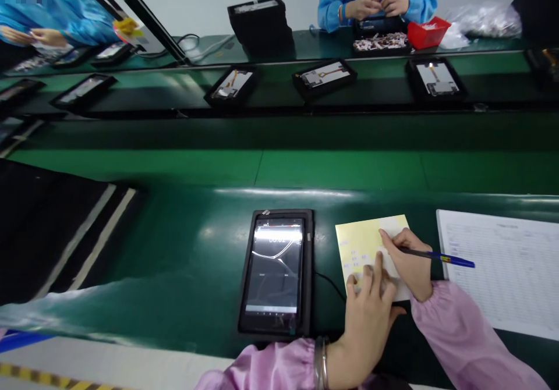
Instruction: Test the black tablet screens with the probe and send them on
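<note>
My right hand (408, 265) grips a blue pen (441, 256), its tip hidden under my fingers on a pale yellow sheet of small labels (358, 241). My left hand (367, 314) lies on the lower part of that sheet, fingers stretched flat and holding it down. Both arms wear pink sleeves, and a bracelet circles my left wrist. Left of the sheet, a black tablet (275, 270) with a lit screen lies in a black tray on the green bench.
A white printed form (502, 268) lies to the right. Beyond runs a green conveyor (340, 169) with black trays holding devices (324, 77). A co-worker in a blue coat (378, 0) works at the far side beside a red bin (428, 32).
</note>
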`<state>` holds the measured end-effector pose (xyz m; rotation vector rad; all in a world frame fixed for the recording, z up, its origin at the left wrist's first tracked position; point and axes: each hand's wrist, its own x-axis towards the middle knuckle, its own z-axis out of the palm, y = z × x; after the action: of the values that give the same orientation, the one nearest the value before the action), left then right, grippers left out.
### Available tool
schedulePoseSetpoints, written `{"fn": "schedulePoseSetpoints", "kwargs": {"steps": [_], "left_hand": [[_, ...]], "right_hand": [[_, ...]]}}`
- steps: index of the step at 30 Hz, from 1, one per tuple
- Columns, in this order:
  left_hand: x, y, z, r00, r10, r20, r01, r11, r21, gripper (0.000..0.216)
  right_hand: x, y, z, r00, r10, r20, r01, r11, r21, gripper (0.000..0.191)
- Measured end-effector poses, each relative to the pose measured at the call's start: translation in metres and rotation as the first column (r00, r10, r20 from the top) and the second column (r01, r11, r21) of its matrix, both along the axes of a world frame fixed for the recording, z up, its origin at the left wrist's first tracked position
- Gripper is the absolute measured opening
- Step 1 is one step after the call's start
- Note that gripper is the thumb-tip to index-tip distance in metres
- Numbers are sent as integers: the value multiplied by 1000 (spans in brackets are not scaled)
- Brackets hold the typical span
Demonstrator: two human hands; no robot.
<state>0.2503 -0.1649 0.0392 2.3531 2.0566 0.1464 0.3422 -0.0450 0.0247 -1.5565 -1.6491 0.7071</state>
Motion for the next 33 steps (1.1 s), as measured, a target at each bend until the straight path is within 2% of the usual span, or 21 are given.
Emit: {"fn": "schedulePoseSetpoints", "kwargs": {"steps": [3, 6, 14, 33], "left_hand": [[0, 2, 1, 1000, -2, 9, 2, 1000, -5, 61], [1, 4, 3, 1000, -10, 7, 10, 1000, -1, 62], [2, 1, 1, 1000, -19, -13, 19, 1000, -15, 60], [2, 2, 3, 1000, -24, -8, 24, 999, -36, 58]], "right_hand": [[0, -3, -1, 999, 34, 32, -35, 999, 26, 48], [0, -3, -4, 1000, 5, 28, -7, 999, 50, 42], [-3, -2, -4, 999, -44, 16, 43, 999, 22, 37], [-6, -2, 3, 999, -49, 16, 49, 998, -34, 36]]}}
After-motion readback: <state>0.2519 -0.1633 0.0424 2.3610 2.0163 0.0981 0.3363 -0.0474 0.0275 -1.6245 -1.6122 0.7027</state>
